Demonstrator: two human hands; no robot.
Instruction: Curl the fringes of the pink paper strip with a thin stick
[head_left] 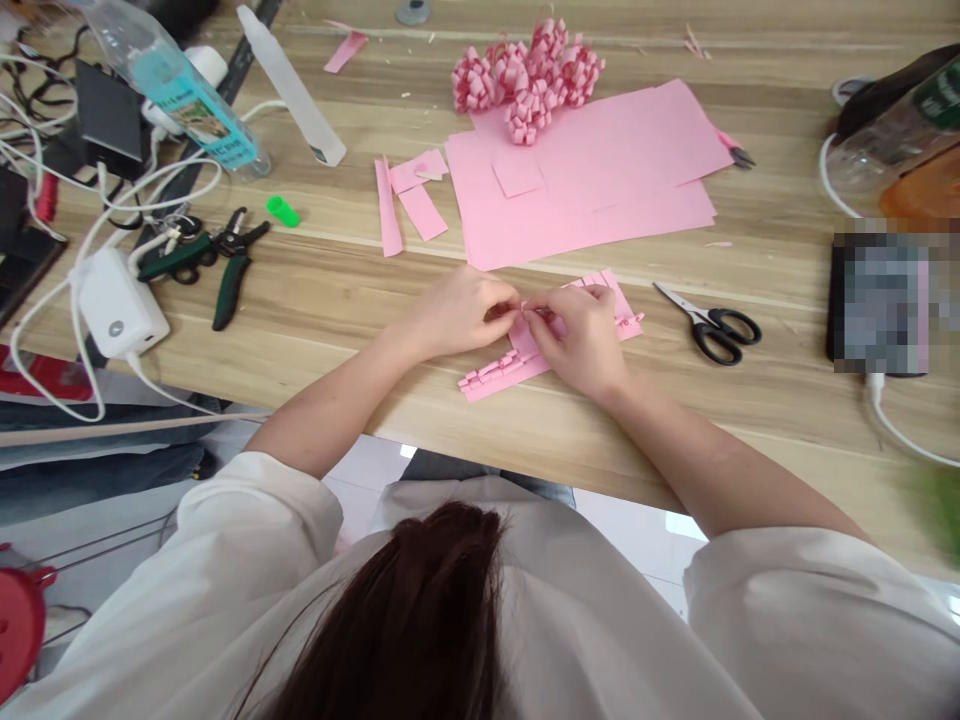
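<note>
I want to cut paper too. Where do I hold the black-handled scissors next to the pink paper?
Hold the black handle loops of the scissors, reaching in from the near right side. They lie flat on the wooden table with the loops toward you and the pointed metal blades aiming away, so your fingers stay clear of the sharp end.

black-handled scissors point(712, 325), green-handled pliers point(231, 292), white power brick point(118, 304), green cap point(283, 210), teal-labelled plastic bottle point(180, 92)
</note>
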